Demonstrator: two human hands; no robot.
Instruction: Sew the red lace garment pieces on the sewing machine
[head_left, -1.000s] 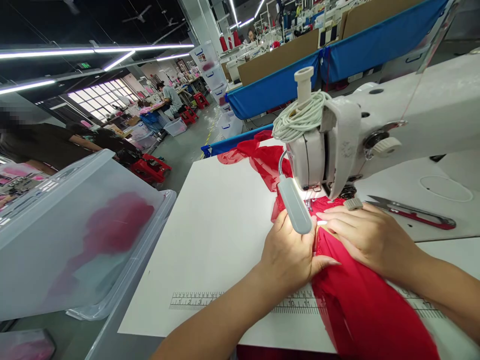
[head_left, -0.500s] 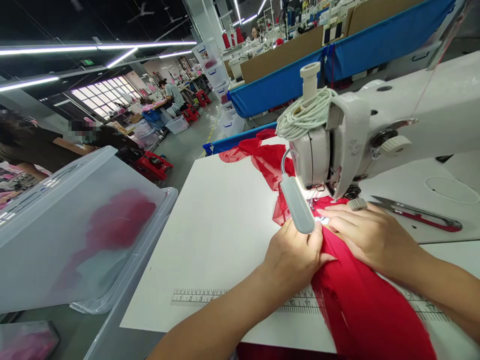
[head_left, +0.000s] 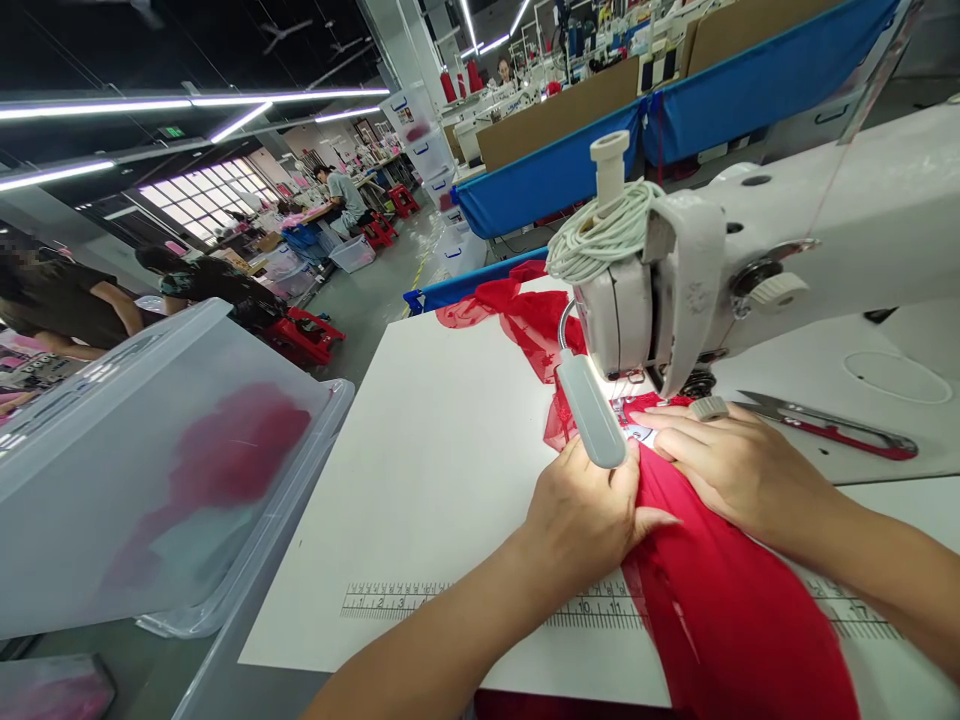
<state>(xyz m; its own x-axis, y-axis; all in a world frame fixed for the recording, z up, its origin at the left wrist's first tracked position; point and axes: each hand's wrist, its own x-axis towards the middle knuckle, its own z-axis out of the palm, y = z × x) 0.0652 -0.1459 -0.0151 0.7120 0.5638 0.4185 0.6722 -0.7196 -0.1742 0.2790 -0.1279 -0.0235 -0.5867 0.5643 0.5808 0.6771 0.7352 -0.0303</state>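
Red fabric (head_left: 739,590) runs from the table's front edge up to the needle area of a white sewing machine (head_left: 847,200). My left hand (head_left: 585,505) is closed on the fabric's left edge, thumb on top, just below a grey lamp (head_left: 592,410) that hides some fingertips. Close to the presser foot, my right hand (head_left: 739,465) lies on the cloth with its fingers stretched forward, pressing it flat. Sheer red cloth (head_left: 529,325) trails behind the needle across the white table (head_left: 405,450).
Thread snips (head_left: 832,425) with a red handle lie on the machine bed at right. A translucent plastic bin (head_left: 157,500) stands against the table's left side. A printed ruler (head_left: 390,600) runs along the front. People sit farther off at left.
The view has shifted slightly. My right hand's fingers look a little more spread, and more of a white patch shows between my hands. My left hand keeps its hold on the fabric.
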